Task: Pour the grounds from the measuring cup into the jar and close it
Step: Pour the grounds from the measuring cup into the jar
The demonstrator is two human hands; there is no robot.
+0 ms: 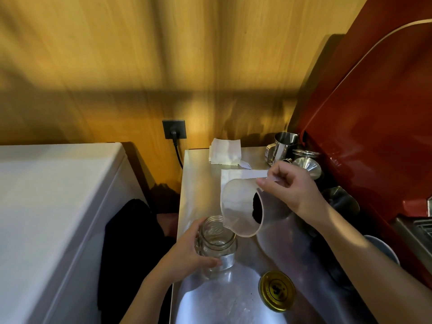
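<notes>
Right hand (289, 192) pinches the cup (240, 206) at its upper rim, thumb on the near edge, fingers closed round the far side by the handle. Cup is clear plastic, tipped steeply, spout down and left. Grounds (257, 209) sit as a dark clump against the raised side of the cup, just below the thumb; none seen at the spout. Spout hangs just over the mouth of the jar (216, 244), down-left of the grip; cannot tell if they touch.

Left hand (187, 253) wraps the jar from its left side, fingers curled round the lower body, thumb near the shoulder. Jar is clear glass, upright, mouth open, standing on the counter (198, 195). A few dark specks lie inside it, otherwise little to see.

Larger things round the grip: steel counter below both hands; a red machine (374, 136) to the right of the right hand; a white appliance (58, 206) well left of the jar, with a dark cloth (131, 242) between the two. Beyond the right hand, papers (225, 152) lie at the counter's back edge, with a steel pitcher (282, 143) and funnel (306, 166) right of them. Lid (277, 291), gold, lies flat on the counter below the right forearm, apart from the jar.
</notes>
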